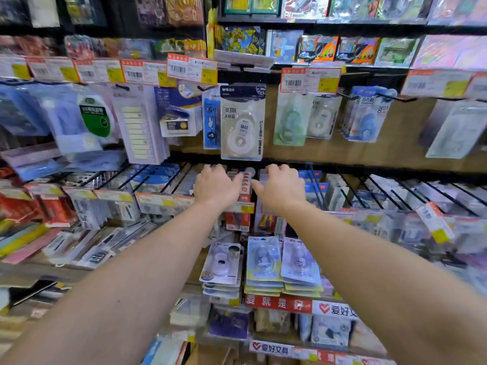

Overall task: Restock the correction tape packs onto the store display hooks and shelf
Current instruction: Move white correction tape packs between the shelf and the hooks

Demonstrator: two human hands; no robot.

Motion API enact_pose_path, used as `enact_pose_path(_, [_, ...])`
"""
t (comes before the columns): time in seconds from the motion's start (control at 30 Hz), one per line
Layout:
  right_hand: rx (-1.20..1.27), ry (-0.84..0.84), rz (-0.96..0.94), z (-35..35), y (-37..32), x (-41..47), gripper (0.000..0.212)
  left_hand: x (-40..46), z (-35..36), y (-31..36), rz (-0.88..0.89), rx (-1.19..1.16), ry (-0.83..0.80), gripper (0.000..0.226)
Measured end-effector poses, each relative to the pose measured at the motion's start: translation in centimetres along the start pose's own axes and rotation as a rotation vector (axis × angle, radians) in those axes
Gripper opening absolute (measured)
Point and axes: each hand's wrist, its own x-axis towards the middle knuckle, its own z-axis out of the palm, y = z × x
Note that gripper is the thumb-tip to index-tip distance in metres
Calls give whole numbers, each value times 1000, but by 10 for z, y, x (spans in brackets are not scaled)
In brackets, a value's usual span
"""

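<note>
Both arms reach forward to the middle of the frame, where a row of hooks carries hanging packs. The left hand lies palm down over the packs on a hook at centre, its fingers curled over the tops of the packs and its thumb stretched right against a red pack. The right hand sits just beside it, to the right of the red pack, fingers curled down behind the row and thumb pointing left toward the red pack. Whether either hand actually pinches a pack cannot be told; the fingertips are hidden behind the stock.

Just above the hands, a white correction tape pack hangs on an upper hook at centre. To its right hang a green tape pack and a further white one, then blue packs. Below the hands, in the lower centre, three stacks of packs lie flat on a shelf, above a red banner. Orange price tags run along the top rail. The left third of the frame is blurred, with sticky-note packs hanging there.
</note>
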Motion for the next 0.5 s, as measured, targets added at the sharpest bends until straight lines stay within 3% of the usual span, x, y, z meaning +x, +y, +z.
enact_pose_path(0.17, [-121,-56,-5,5,38,-29,63,-30,15,11,78,262,-134,68])
enact_pose_path(0.5, [-202,-39,157,-49,182,-113,62,-121,69,133,320,271,-204,62])
